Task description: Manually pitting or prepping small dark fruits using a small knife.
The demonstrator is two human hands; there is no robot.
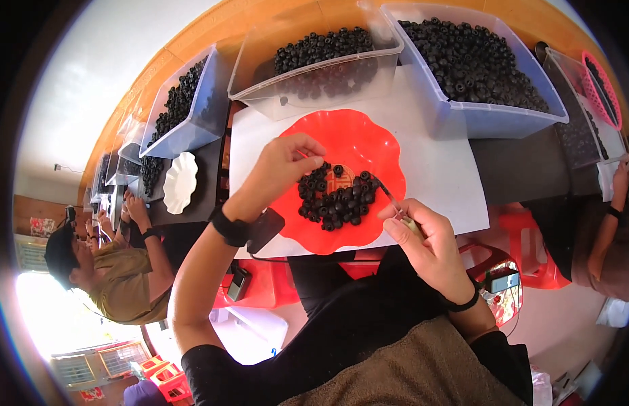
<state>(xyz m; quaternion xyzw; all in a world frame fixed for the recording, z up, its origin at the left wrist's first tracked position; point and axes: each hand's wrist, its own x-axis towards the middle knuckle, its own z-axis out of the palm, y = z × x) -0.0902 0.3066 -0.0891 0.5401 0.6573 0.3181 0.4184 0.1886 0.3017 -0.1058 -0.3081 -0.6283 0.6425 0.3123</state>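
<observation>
A red scalloped plate [372, 145] lies before me with a pile of small black round pieces [341, 206], some showing a hole. Over the plate's left half is my left hand [292, 162], thumb and forefinger brought together just above the pieces. Whether a piece is pinched there is hidden. At the plate's right edge my right hand [428, 240] is closed around a slim tool [390, 197] with a dark narrow shaft and a pale yellow-green handle. The tool's tip points up and left, close to the pile; its exact kind is unclear.
Beyond the plate stand a clear bin [260, 95] and a bluish bin [490, 118] of black pieces, on white paper [456, 183]. To the left are another bin [186, 135] and a white scalloped dish [180, 183]. People work on the left [125, 277] and right [609, 230].
</observation>
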